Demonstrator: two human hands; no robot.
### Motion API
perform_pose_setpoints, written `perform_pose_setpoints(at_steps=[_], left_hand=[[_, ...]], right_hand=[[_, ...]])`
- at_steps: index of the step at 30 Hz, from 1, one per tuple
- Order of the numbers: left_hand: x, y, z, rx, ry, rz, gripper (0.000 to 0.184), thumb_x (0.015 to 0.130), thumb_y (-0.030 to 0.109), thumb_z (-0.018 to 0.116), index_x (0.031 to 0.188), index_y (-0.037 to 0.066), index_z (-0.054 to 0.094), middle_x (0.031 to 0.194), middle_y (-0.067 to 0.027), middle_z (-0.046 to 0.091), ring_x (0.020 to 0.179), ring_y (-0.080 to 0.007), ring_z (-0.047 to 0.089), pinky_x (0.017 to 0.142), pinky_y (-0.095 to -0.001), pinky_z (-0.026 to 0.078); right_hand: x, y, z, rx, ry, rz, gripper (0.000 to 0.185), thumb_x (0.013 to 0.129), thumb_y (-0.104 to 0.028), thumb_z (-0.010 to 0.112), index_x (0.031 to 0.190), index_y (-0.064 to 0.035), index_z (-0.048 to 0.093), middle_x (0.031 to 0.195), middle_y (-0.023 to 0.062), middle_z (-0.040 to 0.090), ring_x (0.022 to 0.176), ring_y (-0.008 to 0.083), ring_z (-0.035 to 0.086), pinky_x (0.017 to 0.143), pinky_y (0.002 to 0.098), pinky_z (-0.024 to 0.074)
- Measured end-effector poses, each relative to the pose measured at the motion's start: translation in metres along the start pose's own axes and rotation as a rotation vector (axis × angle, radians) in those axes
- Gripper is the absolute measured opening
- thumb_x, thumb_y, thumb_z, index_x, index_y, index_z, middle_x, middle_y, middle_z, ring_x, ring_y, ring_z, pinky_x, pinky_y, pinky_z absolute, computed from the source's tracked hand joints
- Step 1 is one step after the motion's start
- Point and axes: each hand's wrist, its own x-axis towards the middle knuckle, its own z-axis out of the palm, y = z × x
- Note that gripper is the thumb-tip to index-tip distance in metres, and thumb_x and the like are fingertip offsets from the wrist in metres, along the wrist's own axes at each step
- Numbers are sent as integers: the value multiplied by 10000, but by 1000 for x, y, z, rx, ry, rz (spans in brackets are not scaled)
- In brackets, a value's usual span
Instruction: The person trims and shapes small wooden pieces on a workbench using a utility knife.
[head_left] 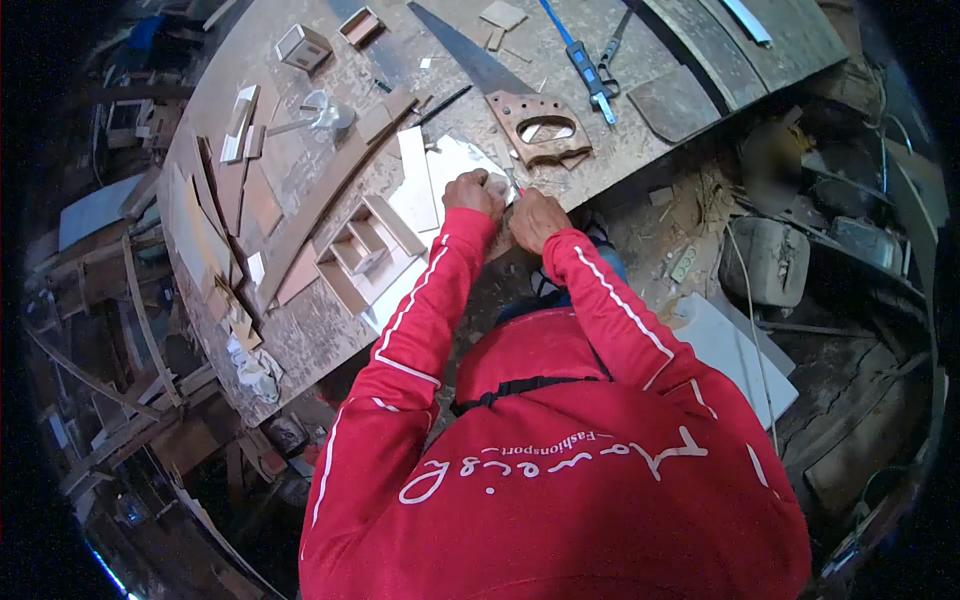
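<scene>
My left hand point(475, 193) is closed at the table's near edge, its fingers pressed on a white sheet point(462, 158). What it pinches there is too small to make out. Close beside it, my right hand point(538, 218) is wrapped round a slim tool with a red handle point(517, 192). The tool's thin tip points up towards the white sheet; its kind does not show clearly. Left of my hands stands a small open wooden box frame point(358, 256) with inner dividers. A white strip point(418, 178) lies between that frame and my left hand.
A handsaw point(515, 105) lies just beyond my hands, with a blue-and-white tool point(588, 75) and scissors point(608, 62) to its right. A plastic cup point(330, 110), a small box point(302, 47) and wood strips point(335, 185) occupy the left. Scraps and a container point(765, 262) fill the floor.
</scene>
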Motion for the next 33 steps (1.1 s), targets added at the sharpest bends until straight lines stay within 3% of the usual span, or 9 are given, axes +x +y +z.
perform_pose_setpoints(at_steps=[3,4,10,13,19,21,24,28,33], left_hand=[[8,6,-1,1,-29,-113,268,752,304,721,848,54,736,877,-214,699,851,-397,672,797,-448,534],[8,5,-2,13,-48,-166,280,753,317,728,838,50,737,874,-215,700,850,-393,676,798,-445,535],[14,7,-11,-5,-179,-235,353,740,374,747,824,31,744,862,-212,705,854,-377,686,812,-424,541],[19,3,-8,37,-166,-186,375,736,382,747,855,26,745,903,-205,711,881,-367,691,828,-409,545],[43,-1,-1,209,-328,-230,438,727,402,737,924,11,735,1021,-178,711,949,-354,688,847,-410,547],[38,-1,1,179,-260,-201,441,715,405,739,926,17,736,998,-190,709,942,-364,684,845,-418,546],[23,-5,-1,97,-185,-127,419,712,385,754,909,15,733,932,-194,712,850,-396,680,801,-419,548],[14,-20,0,-192,-169,-49,313,793,296,743,827,-12,699,717,-113,666,647,-163,611,624,-344,507],[-17,-11,-15,-738,-203,3,171,877,119,669,945,-35,696,802,-23,680,692,-112,589,640,-279,495]], right_hand=[[-40,-39,-56,362,124,246,339,873,-173,502,1066,89,600,1002,359,641,988,496,635,857,522,520],[-29,-25,-35,250,117,124,338,864,-182,497,1045,87,596,989,366,639,986,513,626,873,529,506],[-53,-30,-55,450,24,248,350,874,-203,490,1069,77,569,1038,372,626,1029,509,610,924,521,471],[-34,-10,-16,116,200,73,278,836,-221,573,969,18,523,840,306,648,851,494,651,738,523,521],[-36,-38,-37,163,241,250,253,874,-184,524,1012,23,572,889,290,657,885,442,671,763,485,547],[4,10,20,-49,231,4,238,890,-160,499,1009,24,591,839,260,660,810,401,689,690,467,561],[-8,-6,-25,220,-69,61,215,913,-161,479,944,12,604,718,178,631,613,307,656,527,424,535],[-34,-18,-57,1262,-224,353,236,930,-219,493,825,-28,584,572,46,513,389,156,472,349,334,412],[-56,-23,-76,1201,-84,343,240,916,-256,528,794,-52,557,568,10,482,397,98,415,366,288,388]])
